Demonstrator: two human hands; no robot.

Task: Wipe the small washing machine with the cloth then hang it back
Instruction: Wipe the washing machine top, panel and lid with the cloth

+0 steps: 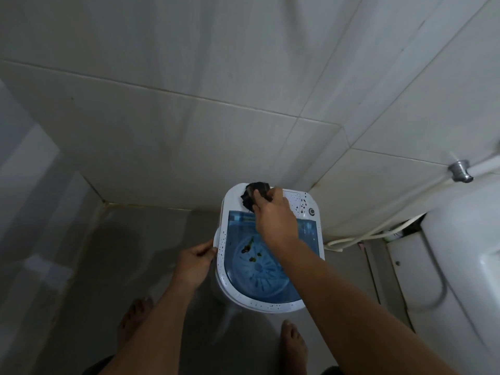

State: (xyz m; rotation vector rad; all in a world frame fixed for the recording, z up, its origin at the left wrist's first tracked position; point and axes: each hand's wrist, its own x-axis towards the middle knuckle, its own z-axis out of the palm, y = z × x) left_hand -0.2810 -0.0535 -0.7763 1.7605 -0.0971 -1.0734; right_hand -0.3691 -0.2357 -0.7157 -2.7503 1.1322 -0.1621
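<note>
The small washing machine stands on the floor against the tiled wall, white with a blue see-through lid. Dark specks dot its white rim and control panel, and brownish smears lie on the lid. My right hand presses a dark crumpled cloth onto the far left part of the machine's top. My left hand grips the machine's left edge, fingers curled around the rim.
A white toilet fills the right side, with a white hose and a metal wall valve behind it. Tiled walls close in at the back and left. My bare feet stand just in front of the machine.
</note>
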